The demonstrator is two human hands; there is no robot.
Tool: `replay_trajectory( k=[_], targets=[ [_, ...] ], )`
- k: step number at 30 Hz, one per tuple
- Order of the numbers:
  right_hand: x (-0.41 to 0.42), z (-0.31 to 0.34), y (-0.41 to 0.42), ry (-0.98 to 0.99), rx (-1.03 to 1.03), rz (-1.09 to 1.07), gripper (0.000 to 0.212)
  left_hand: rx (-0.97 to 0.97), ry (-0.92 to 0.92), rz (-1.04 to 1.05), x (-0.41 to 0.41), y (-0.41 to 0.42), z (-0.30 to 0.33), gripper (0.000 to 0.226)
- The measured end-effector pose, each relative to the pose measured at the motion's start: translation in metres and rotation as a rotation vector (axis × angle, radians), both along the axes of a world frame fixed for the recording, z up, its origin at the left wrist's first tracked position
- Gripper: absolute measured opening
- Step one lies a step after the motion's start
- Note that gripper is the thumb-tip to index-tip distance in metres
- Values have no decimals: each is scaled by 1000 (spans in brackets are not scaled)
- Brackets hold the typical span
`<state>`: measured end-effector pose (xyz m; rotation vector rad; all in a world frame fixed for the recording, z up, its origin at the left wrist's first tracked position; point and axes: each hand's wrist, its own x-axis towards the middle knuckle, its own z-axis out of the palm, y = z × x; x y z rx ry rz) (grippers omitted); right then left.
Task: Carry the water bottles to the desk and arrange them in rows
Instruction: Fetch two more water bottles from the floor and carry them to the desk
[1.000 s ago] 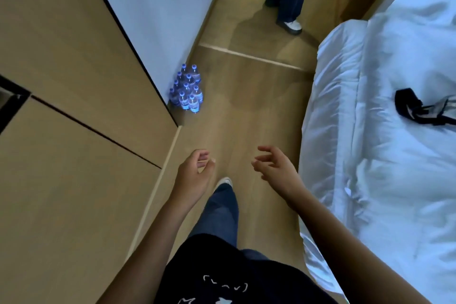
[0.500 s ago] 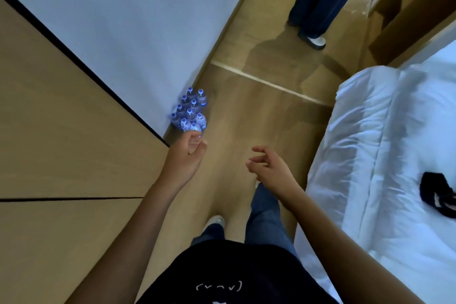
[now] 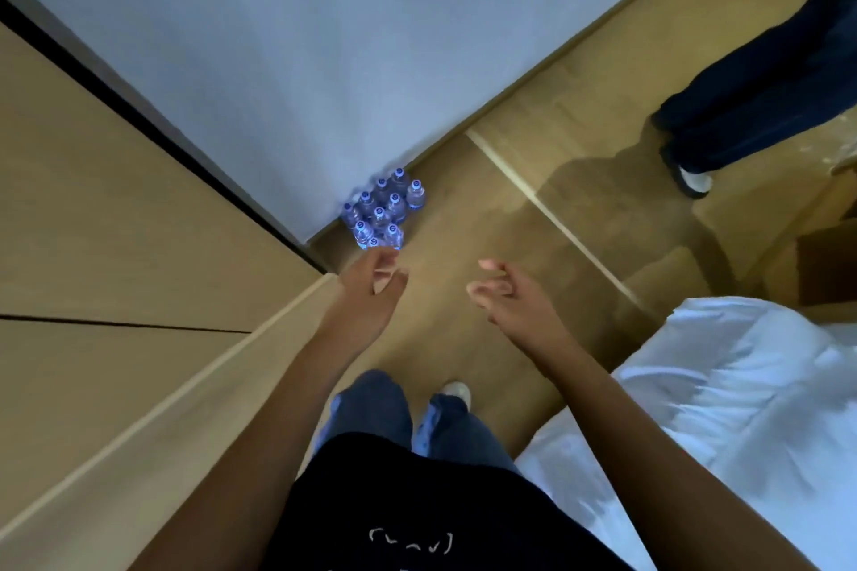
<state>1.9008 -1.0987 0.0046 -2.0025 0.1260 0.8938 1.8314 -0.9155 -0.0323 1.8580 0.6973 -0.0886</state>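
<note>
The water bottles (image 3: 382, 212) stand upright in a tight cluster on the wooden floor (image 3: 463, 223), tucked into the corner where the white wall (image 3: 324, 37) meets the wooden panel (image 3: 139, 223); everything else here is best placed from that cluster. The left hand (image 3: 371, 292) hangs just on the near side of the bottles, empty, its fingers loosely curled and holding nothing. The right hand (image 3: 508, 299) is also empty, fingers relaxed and slightly bent, further out from the cluster toward the bed (image 3: 719, 408). A second person's legs (image 3: 765, 107) stand well apart from the bottles, on the far side of the floor. No desk is in view, so none of the bottles seems to have been carried yet; the step in hand looks like the first pick-up. To do it well, it seems wise to take the outermost bottles first, those farthest from the wall, since the inner ones are hemmed in and a reach over the caps could topple neighbours. Gripping each around the body just below the cap, one per hand, should keep them steady. Crouching squarely before the cluster would help, as the passage between panel and bed looks narrow.
</note>
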Motion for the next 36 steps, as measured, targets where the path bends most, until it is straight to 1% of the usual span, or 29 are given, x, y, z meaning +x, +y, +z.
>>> replay_trajectory(
  k=[5,9,14,18,21,25,29,33,36],
  targets=[
    [50,-19,31,11,1,120,41,40,45,116,21,31,-16,25],
    [84,-49,64,-9,-25,190,39,54,49,151,45,63,-40,13],
    [122,-84,92,10,-25,252,34,87,64,196,77,91,-64,14],
    [156,-107,108,41,-49,281,37,98,97,251,92,101,-89,15],
    [183,-129,118,62,-64,317,38,130,133,287,103,104,-119,23],
    [218,-166,134,71,-81,458,40,107,163,391,120,102,-162,24],
    [250,-217,153,28,-79,553,39,61,176,466,139,98,-214,24],
    [268,-277,164,11,-71,561,39,62,214,491,144,99,-269,24],
    [271,-332,167,9,-82,557,40,76,231,472,141,103,-318,27]
  ],
)
